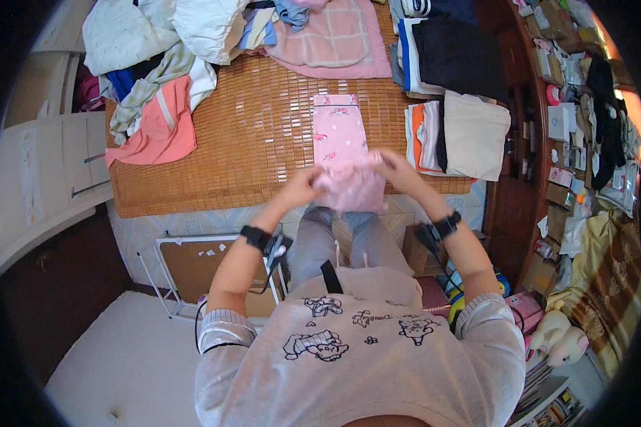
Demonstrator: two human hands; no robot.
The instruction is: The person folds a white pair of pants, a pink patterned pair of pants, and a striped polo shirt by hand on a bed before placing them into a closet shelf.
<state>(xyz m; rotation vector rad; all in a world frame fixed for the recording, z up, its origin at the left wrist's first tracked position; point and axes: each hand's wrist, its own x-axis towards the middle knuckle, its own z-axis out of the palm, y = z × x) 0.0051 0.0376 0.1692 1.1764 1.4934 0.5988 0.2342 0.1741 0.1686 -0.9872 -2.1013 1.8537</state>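
Observation:
Pink printed pajama pants (340, 139) lie folded into a long strip on the woven bamboo mat (249, 128), straight in front of me. Their far end has a dark line across a straight hem; the near part is bunched and hangs over the mat's front edge, above my legs. My left hand (303, 186) grips the left side of the bunched part, fingers curled in. On the opposite side, my right hand (395, 171) is closed at the cloth's edge, slightly farther forward. Both hands are a little blurred, and the fingertips are partly hidden.
Loose clothes (157, 121) are heaped at the far left, beside a pink checked blanket (327, 43). Folded piles, one topped by a cream garment (477, 135), stand on the right. A white cabinet (50, 156) flanks the left; a cluttered shelf (563, 142) lines the right.

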